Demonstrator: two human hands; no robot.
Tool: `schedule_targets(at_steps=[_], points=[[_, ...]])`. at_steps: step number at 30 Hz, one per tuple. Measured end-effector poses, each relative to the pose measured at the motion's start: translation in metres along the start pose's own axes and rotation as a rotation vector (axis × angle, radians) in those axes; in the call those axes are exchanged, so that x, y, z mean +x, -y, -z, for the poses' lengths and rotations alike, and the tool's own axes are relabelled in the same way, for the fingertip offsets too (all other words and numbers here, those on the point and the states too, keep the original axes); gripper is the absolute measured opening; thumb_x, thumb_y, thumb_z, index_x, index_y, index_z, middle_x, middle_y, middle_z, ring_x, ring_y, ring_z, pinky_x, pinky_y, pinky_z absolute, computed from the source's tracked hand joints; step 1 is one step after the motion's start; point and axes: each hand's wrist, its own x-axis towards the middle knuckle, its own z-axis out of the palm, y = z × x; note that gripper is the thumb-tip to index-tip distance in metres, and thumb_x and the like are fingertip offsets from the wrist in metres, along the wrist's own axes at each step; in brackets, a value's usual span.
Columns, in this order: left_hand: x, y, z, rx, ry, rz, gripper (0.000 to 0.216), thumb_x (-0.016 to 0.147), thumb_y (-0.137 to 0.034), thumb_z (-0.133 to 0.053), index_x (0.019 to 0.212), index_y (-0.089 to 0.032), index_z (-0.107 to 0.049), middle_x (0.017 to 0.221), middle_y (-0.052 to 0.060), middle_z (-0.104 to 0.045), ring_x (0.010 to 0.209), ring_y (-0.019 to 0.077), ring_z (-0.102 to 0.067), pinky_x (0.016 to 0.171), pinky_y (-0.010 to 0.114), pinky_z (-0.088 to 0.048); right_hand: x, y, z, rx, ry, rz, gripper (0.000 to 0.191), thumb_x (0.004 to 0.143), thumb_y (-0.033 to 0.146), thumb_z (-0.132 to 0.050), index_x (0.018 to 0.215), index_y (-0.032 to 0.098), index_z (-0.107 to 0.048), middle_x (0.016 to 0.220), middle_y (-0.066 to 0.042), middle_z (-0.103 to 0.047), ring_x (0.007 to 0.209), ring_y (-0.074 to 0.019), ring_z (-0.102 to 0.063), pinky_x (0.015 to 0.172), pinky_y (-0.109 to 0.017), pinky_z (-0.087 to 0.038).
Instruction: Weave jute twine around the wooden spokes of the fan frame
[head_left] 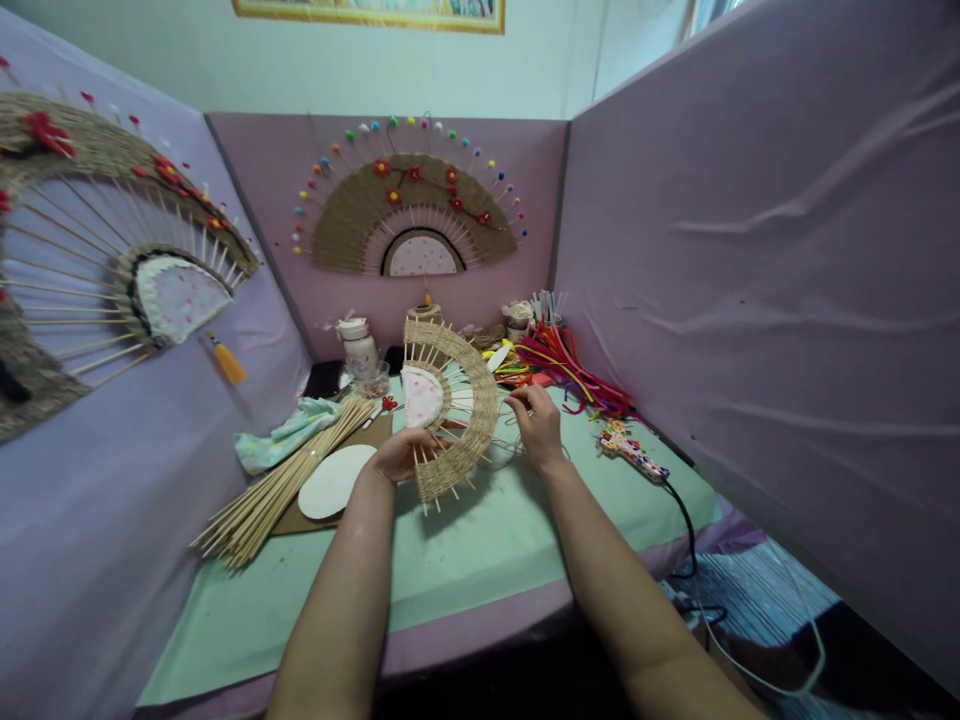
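In the head view, our left fingers [424, 439] grip the woven fan [480, 400] above the desk [472, 560]; our right fingers [519, 402] are pinched beside it, probably on cord [511, 446]. It partly hides a twine spool [425, 313]; sticks [292, 475] lie left, a glue gun [634, 452] right.

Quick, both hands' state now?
Left hand: closed, holding the fan.
Right hand: closed in a pinch beside the fan; what it grips is too small to tell.

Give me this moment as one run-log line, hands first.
left hand: holding woven half-round fan | right hand: pinching twine beside fan's curved edge | bamboo sticks: lying at left | glue gun: lying at right
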Motion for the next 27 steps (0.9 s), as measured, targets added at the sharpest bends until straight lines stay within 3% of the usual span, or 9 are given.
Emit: schedule_targets(at_steps=[6, 14, 19, 23, 27], points=[[-0.0003, -0.0003, 0.0005, 0.055, -0.027, 0.083, 0.051, 0.059, -0.010, -0.055, 0.110, -0.010, -0.061, 0.095, 0.014, -0.072, 0.074, 0.0218, -0.068, 0.067, 0.031, -0.050, 0.0027, -0.0012, 0.0042, 0.040, 0.034, 0.027, 0.017, 0.088, 0.030, -0.049, 0.081, 0.019, -0.061, 0.080, -0.005, -0.058, 0.080, -0.0191, -0.054, 0.077, -0.033, -0.043], [-0.0044, 0.0012, -0.0008, 0.085, 0.034, 0.047, 0.038, 0.061, -0.010, -0.055, 0.096, -0.010, -0.067, 0.084, 0.012, -0.073, 0.067, 0.0195, -0.067, 0.064, 0.028, -0.049, 0.0055, -0.0061, 0.0063, 0.321, 0.091, -0.339, 0.021, 0.077, 0.037, -0.057, 0.073, 0.017, -0.062, 0.066, -0.001, -0.058, 0.061, -0.0138, -0.049, 0.060, -0.027, -0.041], [-0.0066, 0.0007, -0.0033, 0.089, 0.096, 0.042, 0.038, 0.060, -0.012, -0.058, 0.097, -0.010, -0.068, 0.085, 0.012, -0.073, 0.069, 0.0205, -0.068, 0.063, 0.028, -0.050, 0.0036, -0.0053, 0.0005, 0.524, 0.161, -0.468, 0.023, 0.073, 0.039, -0.061, 0.070, 0.016, -0.060, 0.058, 0.003, -0.052, 0.053, -0.0100, -0.043, 0.052, -0.023, -0.036], [-0.0070, 0.0018, 0.0019, 0.109, 0.047, 0.035, 0.032, 0.059, -0.014, -0.061, 0.090, -0.010, -0.069, 0.087, 0.013, -0.073, 0.067, 0.0200, -0.067, 0.061, 0.027, -0.049, 0.0029, -0.0021, -0.0015, 0.597, 0.149, -0.482, 0.024, 0.074, 0.039, -0.061, 0.079, 0.016, -0.061, 0.061, 0.002, -0.055, 0.052, -0.0091, -0.043, 0.051, -0.022, -0.036], [-0.0072, 0.0036, 0.0041, 0.077, 0.049, 0.029, 0.033, 0.059, -0.015, -0.062, 0.090, -0.011, -0.068, 0.085, 0.013, -0.073, 0.067, 0.0211, -0.068, 0.059, 0.028, -0.050, 0.0039, 0.0031, -0.0001, 0.597, 0.087, -0.398, 0.025, 0.074, 0.038, -0.062, 0.089, 0.018, -0.062, 0.076, -0.002, -0.063, 0.066, -0.0130, -0.053, 0.061, -0.025, -0.044]])
